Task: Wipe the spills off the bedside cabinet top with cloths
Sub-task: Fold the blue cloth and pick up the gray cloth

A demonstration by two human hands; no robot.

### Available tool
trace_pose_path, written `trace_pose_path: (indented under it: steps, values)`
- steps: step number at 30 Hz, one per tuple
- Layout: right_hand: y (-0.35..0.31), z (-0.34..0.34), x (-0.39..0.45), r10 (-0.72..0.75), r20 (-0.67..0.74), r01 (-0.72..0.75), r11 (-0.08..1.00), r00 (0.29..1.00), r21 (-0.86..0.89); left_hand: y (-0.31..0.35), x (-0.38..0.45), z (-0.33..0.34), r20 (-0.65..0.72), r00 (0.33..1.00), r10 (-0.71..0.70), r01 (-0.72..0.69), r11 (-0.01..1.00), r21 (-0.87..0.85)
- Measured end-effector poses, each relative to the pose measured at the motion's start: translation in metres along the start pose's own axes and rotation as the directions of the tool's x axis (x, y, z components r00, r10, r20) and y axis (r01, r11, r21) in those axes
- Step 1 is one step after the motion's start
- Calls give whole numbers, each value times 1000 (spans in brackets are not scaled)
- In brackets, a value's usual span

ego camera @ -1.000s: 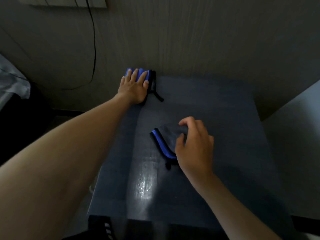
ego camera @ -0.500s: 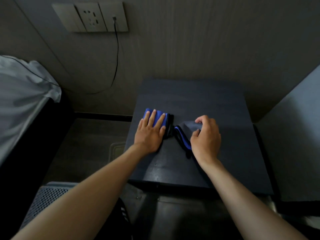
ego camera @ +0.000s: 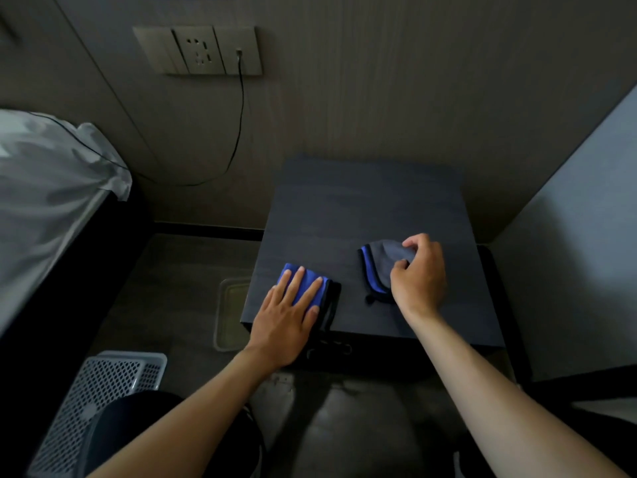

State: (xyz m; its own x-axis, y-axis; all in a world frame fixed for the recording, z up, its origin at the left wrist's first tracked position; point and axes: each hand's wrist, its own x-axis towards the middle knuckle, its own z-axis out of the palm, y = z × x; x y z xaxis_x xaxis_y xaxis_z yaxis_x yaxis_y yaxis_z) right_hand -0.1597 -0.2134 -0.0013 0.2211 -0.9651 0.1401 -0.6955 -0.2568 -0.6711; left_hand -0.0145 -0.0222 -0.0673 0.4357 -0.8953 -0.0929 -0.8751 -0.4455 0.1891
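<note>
At the far left a bed (ego camera: 41, 201) with a pale sheet runs along the wall, and a white perforated basket (ego camera: 100, 391) sits on the floor below it. A black cable (ego camera: 240, 108) hangs from the wall socket panel (ego camera: 198, 50) and loops toward the bed. A clear plastic tray (ego camera: 229, 312) lies on the floor just beside the dark bedside cabinet top (ego camera: 368, 208).

The left hand (ego camera: 284, 319) lies flat, palm down, with fingers (ego camera: 299, 284) extended and spread over the blue cloth (ego camera: 286, 274), which sits at the front-left corner of the top; its black edge shows to the right of the fingertips and a black strap hangs over the front edge.

Well apart to the right, the right hand (ego camera: 418, 277) is curled, thumb and forefinger pinching the bunched fabric of the grey cloth (ego camera: 382, 253), whose blue-and-black border lies left of the hand, resting on the top's right-centre. A pale panel (ego camera: 586, 201) rises at far right.
</note>
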Motion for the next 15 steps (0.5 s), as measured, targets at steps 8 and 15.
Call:
trace_pose_path:
  steps: [8,15]
  values:
    - [13,-12,2,32,-21,-32,999,999,7,-13,-26,1,-102,958,-267,256,960,-111]
    - [18,-4,-1,78,18,-79,995,997,61,-6,-32,1,-88,945,-315,307,947,-96]
